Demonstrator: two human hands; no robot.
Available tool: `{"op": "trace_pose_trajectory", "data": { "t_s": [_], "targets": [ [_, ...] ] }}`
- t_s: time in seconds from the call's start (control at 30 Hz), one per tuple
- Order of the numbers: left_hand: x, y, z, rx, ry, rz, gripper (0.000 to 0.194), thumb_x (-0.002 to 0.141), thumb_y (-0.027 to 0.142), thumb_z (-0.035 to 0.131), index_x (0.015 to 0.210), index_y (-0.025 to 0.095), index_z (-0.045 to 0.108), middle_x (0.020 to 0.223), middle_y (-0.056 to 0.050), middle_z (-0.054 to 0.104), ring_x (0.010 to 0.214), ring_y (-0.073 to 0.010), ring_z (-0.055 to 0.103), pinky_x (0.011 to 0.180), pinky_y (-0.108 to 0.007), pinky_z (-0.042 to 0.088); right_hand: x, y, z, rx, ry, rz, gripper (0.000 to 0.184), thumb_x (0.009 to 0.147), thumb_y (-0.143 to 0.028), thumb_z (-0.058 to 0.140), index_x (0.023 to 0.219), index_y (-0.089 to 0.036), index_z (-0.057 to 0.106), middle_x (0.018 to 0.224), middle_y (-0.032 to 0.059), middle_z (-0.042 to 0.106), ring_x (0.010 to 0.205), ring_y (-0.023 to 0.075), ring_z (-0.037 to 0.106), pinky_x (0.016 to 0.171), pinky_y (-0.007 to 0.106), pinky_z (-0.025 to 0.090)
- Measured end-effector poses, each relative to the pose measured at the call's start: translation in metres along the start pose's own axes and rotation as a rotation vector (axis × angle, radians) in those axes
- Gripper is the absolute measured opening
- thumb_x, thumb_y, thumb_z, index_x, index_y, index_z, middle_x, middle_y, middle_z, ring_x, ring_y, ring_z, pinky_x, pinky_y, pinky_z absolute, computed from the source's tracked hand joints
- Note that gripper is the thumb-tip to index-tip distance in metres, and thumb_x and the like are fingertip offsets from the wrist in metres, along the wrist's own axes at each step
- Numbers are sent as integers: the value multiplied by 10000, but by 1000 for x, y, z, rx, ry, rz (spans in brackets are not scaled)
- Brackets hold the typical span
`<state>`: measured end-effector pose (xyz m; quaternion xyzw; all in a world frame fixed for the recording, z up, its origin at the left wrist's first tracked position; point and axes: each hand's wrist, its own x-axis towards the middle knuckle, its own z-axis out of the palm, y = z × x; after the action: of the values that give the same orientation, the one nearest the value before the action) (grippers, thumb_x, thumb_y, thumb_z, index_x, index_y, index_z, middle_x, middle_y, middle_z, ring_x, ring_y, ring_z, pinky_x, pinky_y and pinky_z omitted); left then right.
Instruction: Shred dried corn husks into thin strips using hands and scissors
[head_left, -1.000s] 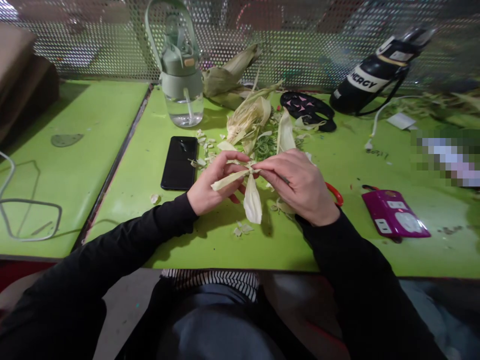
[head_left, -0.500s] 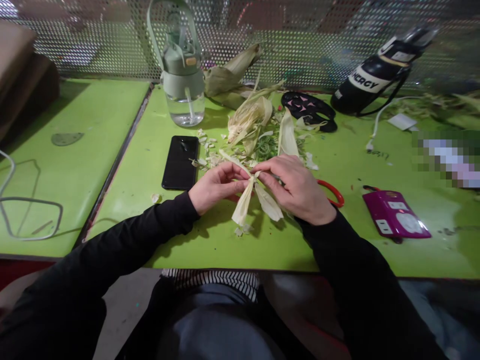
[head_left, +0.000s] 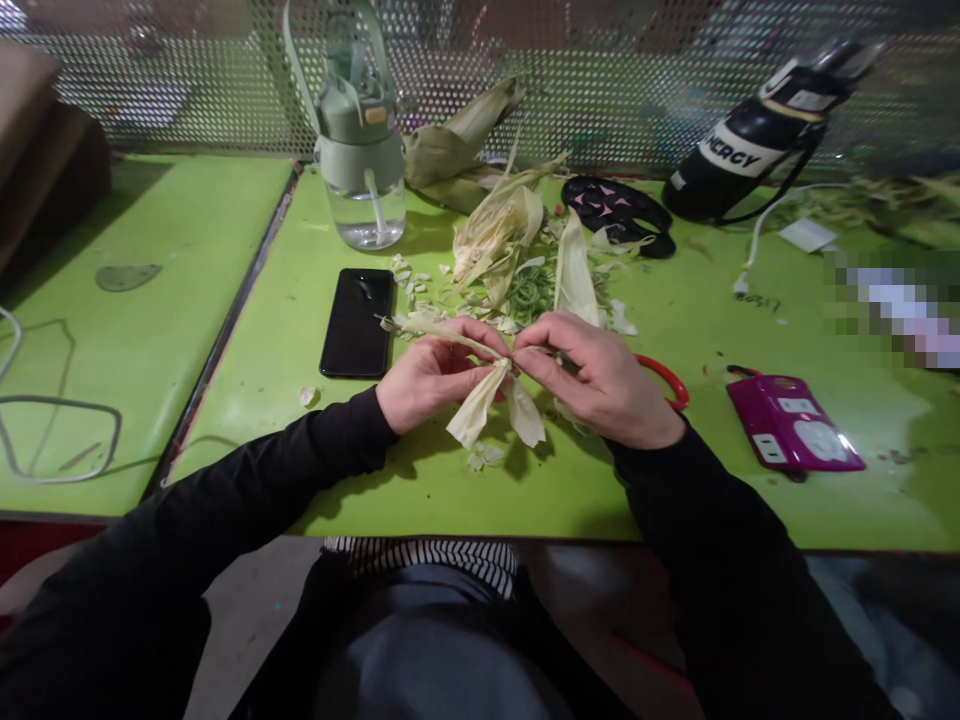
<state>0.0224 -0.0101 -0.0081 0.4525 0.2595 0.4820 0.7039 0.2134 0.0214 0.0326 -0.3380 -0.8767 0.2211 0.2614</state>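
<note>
Both my hands meet over the green table around a pale, dry corn husk [head_left: 480, 405] pinched in at its middle, with two flared ends hanging toward me and a thin strip running up to the left. My left hand [head_left: 439, 375] grips it at the pinched part between thumb and fingers. The thumb and index finger of my right hand [head_left: 596, 380] are pressed together at the right of that pinch, on a thin strand that is hard to make out. Red scissor handles [head_left: 667, 380] show partly behind my right hand. Husk scraps and green curls [head_left: 531, 290] lie just beyond.
A phone [head_left: 358, 322] lies left of my hands. Behind stand a water bottle [head_left: 364, 170] and a leaning black bottle [head_left: 739, 150] against a perforated screen [head_left: 600, 90]. A black case [head_left: 619, 212], more husks [head_left: 499, 230] and a purple power socket [head_left: 796, 422] lie around.
The husk's flared ends have swung a little left. My right fingertips have shifted from atop the pinched part to its right side. My left hand keeps its grip.
</note>
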Motion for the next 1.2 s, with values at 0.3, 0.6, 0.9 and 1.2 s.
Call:
{"op": "trace_pose_trajectory", "data": {
  "t_s": [0.3, 0.6, 0.9, 1.2],
  "targets": [
    [-3, 1, -1, 142, 0, 111, 330, 769, 393, 771, 931, 149, 619, 792, -6, 671, 585, -68, 598, 578, -195, 525, -2, -3, -1, 103, -5, 59, 146, 930, -325, 527, 833, -230, 579, 779, 17, 623, 694, 166, 557, 632, 306, 417],
    [-6, 2, -5, 192, -75, 91, 275, 798, 369, 748, 917, 151, 631, 860, -54, 734, 633, -97, 638, 590, -204, 530, -6, -9, 3, 161, 69, 43, 168, 930, -319, 531, 783, -245, 562, 769, 14, 603, 688, 166, 538, 654, 328, 413],
    [-9, -1, -5, 121, -125, -5, 254, 788, 322, 759, 898, 144, 616, 873, -65, 740, 594, -85, 634, 489, -167, 486, -4, -6, 5, 227, 51, -38, 137, 911, -239, 560, 776, -223, 568, 735, -6, 566, 653, 137, 501, 631, 300, 397],
    [0, -6, -6, 114, 25, 97, 297, 780, 345, 766, 915, 151, 586, 795, -11, 674, 668, -106, 662, 569, -193, 539, 0, 4, 16, 61, 371, -86, 175, 931, -399, 533, 945, -230, 576, 957, 47, 622, 907, 201, 589, 780, 378, 481]
  ]
}}
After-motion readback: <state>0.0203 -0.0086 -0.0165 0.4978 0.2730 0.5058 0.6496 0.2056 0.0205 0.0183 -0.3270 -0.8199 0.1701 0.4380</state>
